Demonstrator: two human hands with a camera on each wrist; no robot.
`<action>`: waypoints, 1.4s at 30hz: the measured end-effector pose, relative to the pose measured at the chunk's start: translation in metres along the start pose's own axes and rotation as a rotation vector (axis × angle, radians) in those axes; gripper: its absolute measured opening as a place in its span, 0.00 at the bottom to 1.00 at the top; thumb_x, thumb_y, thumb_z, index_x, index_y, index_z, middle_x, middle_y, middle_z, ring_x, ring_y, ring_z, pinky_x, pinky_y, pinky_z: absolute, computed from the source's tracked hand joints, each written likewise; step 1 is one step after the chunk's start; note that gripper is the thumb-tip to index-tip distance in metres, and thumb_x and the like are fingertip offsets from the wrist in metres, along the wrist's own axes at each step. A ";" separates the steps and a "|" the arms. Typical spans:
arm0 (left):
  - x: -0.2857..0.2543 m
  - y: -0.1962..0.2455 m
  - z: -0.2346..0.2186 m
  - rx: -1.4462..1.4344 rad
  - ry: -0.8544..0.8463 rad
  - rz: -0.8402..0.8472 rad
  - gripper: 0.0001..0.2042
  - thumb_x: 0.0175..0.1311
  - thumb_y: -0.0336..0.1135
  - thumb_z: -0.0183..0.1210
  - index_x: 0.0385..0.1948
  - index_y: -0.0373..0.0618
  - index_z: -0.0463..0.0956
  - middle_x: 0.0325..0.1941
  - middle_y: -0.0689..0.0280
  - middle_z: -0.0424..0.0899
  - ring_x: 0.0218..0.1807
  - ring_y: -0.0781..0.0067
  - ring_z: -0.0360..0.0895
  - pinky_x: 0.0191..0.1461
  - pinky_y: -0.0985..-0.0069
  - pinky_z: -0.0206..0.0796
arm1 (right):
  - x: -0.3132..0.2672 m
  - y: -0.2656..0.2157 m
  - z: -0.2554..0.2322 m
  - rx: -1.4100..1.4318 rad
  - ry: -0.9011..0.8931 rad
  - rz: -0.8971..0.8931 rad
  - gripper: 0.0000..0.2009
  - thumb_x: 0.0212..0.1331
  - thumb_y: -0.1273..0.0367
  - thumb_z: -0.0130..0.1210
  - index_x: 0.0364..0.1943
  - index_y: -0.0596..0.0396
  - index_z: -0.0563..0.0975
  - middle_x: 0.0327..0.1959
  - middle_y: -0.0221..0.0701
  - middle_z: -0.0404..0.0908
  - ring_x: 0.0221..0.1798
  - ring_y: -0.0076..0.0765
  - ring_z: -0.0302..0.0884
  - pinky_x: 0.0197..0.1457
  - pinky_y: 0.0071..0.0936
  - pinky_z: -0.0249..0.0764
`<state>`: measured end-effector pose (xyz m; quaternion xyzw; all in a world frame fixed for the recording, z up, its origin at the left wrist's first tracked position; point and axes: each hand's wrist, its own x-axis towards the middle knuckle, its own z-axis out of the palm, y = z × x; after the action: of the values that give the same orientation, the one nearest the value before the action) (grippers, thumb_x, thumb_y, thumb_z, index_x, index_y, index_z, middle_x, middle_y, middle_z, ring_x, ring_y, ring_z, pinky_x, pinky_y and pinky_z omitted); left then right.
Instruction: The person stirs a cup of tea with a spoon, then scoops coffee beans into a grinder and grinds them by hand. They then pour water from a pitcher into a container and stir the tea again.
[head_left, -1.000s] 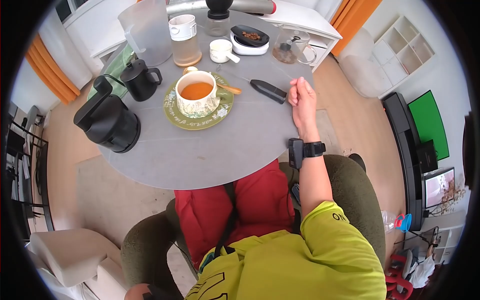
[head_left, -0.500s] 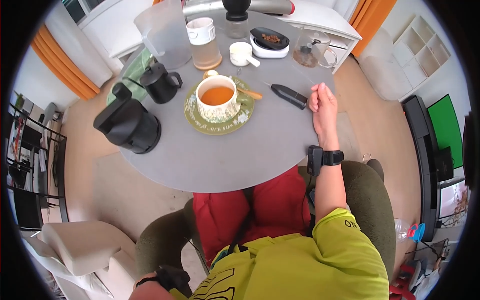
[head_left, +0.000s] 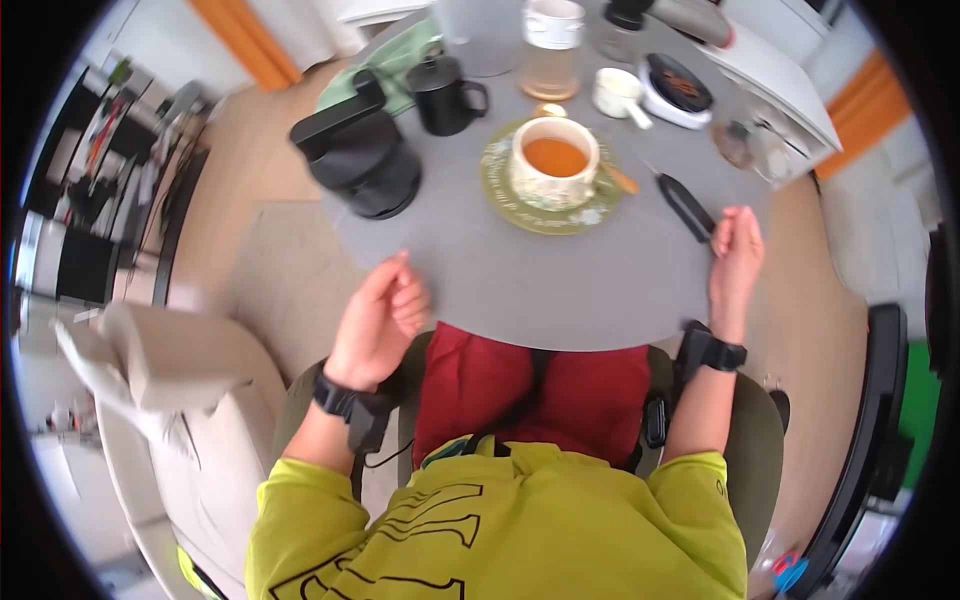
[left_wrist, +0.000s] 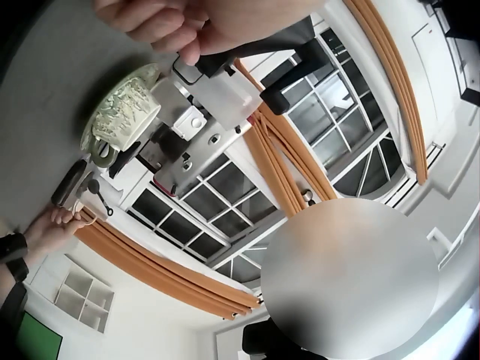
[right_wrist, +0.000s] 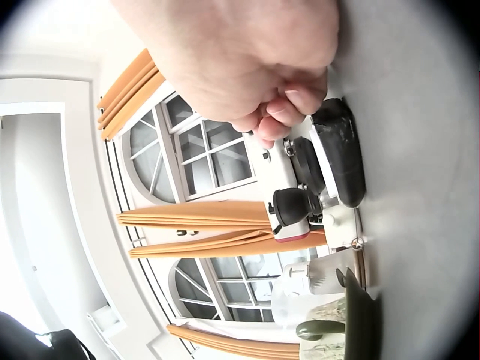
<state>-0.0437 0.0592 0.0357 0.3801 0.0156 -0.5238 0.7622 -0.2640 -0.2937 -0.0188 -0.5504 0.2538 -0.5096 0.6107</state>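
The left hand [head_left: 380,318], fingers loosely curled and holding nothing, hovers at the table's near left edge. At the right edge the right hand [head_left: 738,248] rests with loosely curled fingers, near the end of a black handheld frother [head_left: 686,208]; it grips nothing. Between and beyond them a patterned cup [head_left: 553,187] of orange-brown drink stands on a green saucer [head_left: 503,205], with a wooden-handled spoon [head_left: 622,180] at its right. In the right wrist view the frother [right_wrist: 339,154] lies just beyond the curled fingers [right_wrist: 285,112].
A black kettle [head_left: 365,165] and a small black pitcher [head_left: 440,98] stand at the left by a green cloth [head_left: 392,62]. Along the back are a white-topped jar [head_left: 551,55], a small white cup [head_left: 615,92], a scale with a black dish [head_left: 678,85] and a glass pot [head_left: 735,142].
The left hand has come up from the lower left to the table edge. The head view has turned, so the table things appear shifted right. The right hand stays beside the frother.
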 end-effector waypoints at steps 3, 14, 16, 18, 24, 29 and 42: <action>0.005 -0.005 -0.020 0.009 -0.021 -0.057 0.15 0.73 0.39 0.44 0.22 0.50 0.61 0.17 0.76 0.55 0.19 0.85 0.52 0.25 0.84 0.47 | 0.000 -0.001 0.001 0.025 0.006 0.007 0.15 0.71 0.62 0.43 0.32 0.57 0.74 0.15 0.20 0.61 0.19 0.14 0.52 0.21 0.16 0.47; 0.006 -0.004 -0.026 -0.103 -0.125 -0.164 0.18 0.73 0.38 0.42 0.18 0.50 0.58 0.15 0.75 0.54 0.18 0.82 0.50 0.22 0.82 0.46 | 0.024 -0.039 0.026 -0.346 -0.020 0.004 0.12 0.69 0.63 0.47 0.32 0.55 0.76 0.16 0.19 0.63 0.19 0.12 0.54 0.21 0.14 0.48; 0.010 0.007 -0.031 -0.187 -0.122 -0.143 0.17 0.73 0.38 0.42 0.18 0.50 0.59 0.16 0.75 0.54 0.18 0.82 0.50 0.22 0.83 0.46 | 0.045 -0.049 0.036 -0.456 -0.061 -0.010 0.11 0.68 0.63 0.48 0.33 0.55 0.76 0.17 0.19 0.64 0.20 0.12 0.56 0.22 0.14 0.50; 0.008 0.017 -0.037 -0.312 -0.104 -0.091 0.16 0.73 0.38 0.43 0.20 0.49 0.60 0.16 0.74 0.54 0.18 0.82 0.51 0.23 0.82 0.48 | 0.070 -0.050 0.045 -0.595 -0.176 -0.119 0.10 0.66 0.64 0.51 0.34 0.55 0.76 0.19 0.18 0.67 0.21 0.13 0.60 0.24 0.13 0.55; 0.000 0.042 -0.038 -0.363 -0.155 0.124 0.15 0.72 0.36 0.43 0.19 0.48 0.60 0.16 0.74 0.53 0.18 0.81 0.51 0.24 0.82 0.48 | 0.147 -0.021 0.066 -1.167 -0.300 -0.518 0.17 0.57 0.67 0.60 0.48 0.59 0.74 0.40 0.38 0.78 0.39 0.35 0.76 0.42 0.28 0.74; -0.001 0.041 -0.035 -0.385 -0.135 0.144 0.16 0.71 0.36 0.43 0.18 0.48 0.59 0.16 0.74 0.53 0.18 0.82 0.51 0.24 0.82 0.47 | 0.172 -0.013 0.070 -1.399 -0.320 -0.345 0.39 0.46 0.63 0.67 0.63 0.60 0.61 0.57 0.51 0.71 0.60 0.53 0.69 0.63 0.37 0.64; 0.012 0.012 -0.043 -0.321 -0.080 -0.031 0.14 0.69 0.38 0.48 0.19 0.50 0.61 0.15 0.76 0.56 0.18 0.82 0.51 0.23 0.83 0.46 | 0.182 -0.006 0.081 -1.188 -0.218 -0.015 0.46 0.42 0.62 0.69 0.66 0.62 0.56 0.58 0.55 0.69 0.61 0.51 0.70 0.63 0.35 0.65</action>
<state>-0.0121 0.0778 0.0069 0.2319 0.0745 -0.5408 0.8051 -0.1314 -0.4236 0.0539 -0.8481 0.4272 -0.2255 0.2178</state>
